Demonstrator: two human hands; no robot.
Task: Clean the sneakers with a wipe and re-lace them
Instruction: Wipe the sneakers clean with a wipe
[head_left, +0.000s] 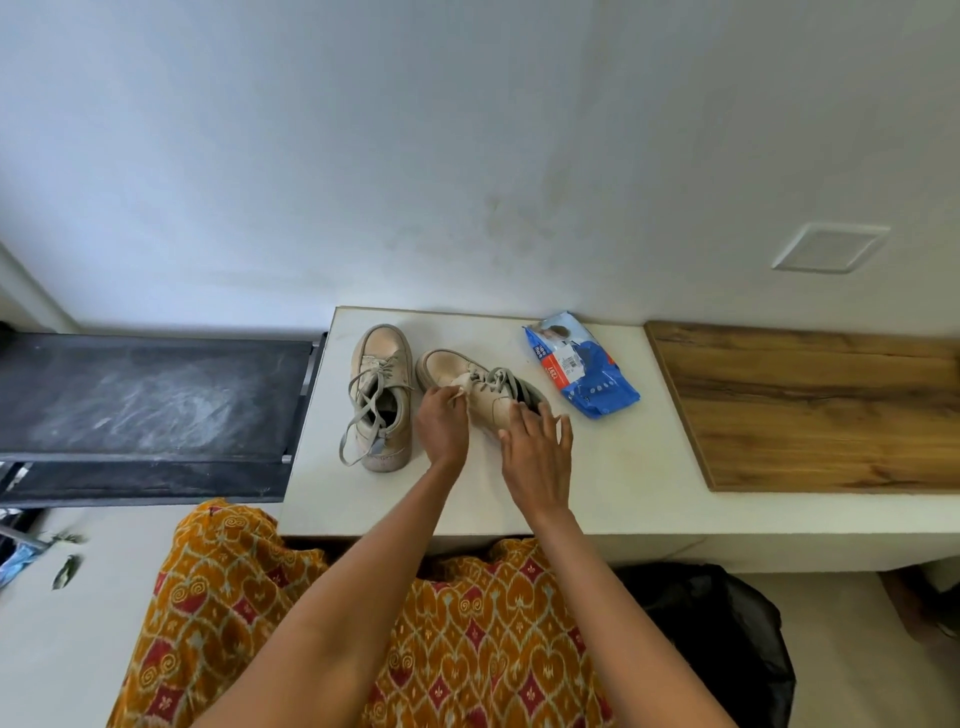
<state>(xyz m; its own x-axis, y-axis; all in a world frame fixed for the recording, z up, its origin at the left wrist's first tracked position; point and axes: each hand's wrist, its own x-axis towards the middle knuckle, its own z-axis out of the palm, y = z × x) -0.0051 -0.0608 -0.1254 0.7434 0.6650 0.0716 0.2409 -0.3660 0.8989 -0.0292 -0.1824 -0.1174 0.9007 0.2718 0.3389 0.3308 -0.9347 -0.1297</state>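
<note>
Now sneaker (470, 382) toe points up-left.

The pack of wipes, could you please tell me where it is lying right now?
The blue pack of wipes lies on the white counter, right of the sneaker being wiped, left of the wooden board.

table (623, 467): two sneakers (382, 395) left | wipes pack (582, 364) right

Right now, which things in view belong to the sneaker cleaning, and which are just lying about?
For the job:
- sneaker being wiped
- second sneaker
- white wipe, pinched in the left hand
- right hand, steadying the sneaker
- blue wipe packet

Lying about:
- wooden board
- dusty black shelf
- black bag
- leaves on the floor
</note>
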